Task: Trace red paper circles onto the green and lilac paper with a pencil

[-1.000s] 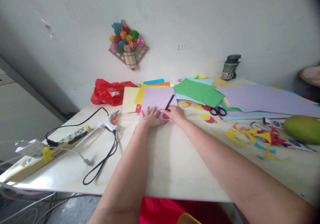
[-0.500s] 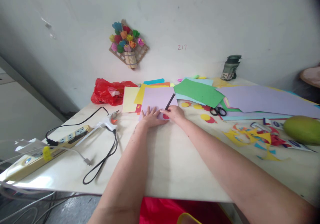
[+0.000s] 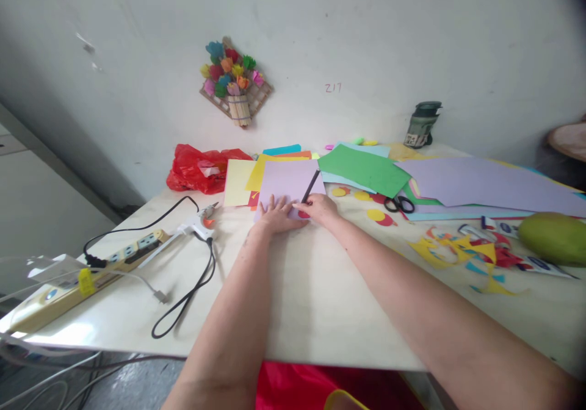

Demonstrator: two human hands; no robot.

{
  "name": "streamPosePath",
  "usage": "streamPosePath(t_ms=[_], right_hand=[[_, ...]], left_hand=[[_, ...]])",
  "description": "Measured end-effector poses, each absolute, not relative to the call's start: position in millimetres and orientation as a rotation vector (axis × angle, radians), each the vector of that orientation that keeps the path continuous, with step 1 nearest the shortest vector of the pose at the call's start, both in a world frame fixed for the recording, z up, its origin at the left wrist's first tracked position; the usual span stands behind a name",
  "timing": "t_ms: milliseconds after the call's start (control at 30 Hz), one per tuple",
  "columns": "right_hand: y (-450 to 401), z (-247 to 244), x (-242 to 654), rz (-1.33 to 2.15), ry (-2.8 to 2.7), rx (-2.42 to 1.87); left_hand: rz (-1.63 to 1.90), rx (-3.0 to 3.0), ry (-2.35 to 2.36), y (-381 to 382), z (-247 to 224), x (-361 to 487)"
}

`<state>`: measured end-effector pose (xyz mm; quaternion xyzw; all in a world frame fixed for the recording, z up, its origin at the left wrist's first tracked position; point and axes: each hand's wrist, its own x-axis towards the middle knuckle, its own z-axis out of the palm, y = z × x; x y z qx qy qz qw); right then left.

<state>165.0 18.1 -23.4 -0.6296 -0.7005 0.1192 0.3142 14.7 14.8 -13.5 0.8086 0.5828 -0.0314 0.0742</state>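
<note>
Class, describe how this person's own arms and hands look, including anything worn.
The left hand and right hand are ungloved, with no ring or watch visible. Both forearms are bare, no sleeves in view; faint marks show near the left wrist.

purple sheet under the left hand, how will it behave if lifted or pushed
The purple sheet looks thin, so it would probably bend if lifted by one edge. It lies flat, so it should slide easily, though the left hand spread on it would likely resist that.
</note>
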Motion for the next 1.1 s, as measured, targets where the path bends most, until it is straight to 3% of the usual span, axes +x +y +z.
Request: streamPosePath(t_ms=[600,1100], right_hand=[[21.4,-27.8,167.6,0.450,-1.743,-1.566],[24.4,-28.0,169.5,0.464,-1.703,-1.535]], left_hand=[[-0.076,2.414,1.747,15.1,-11.1,15.2],[0.197,2.447,2.029,21.5,-25.9,24.6]])
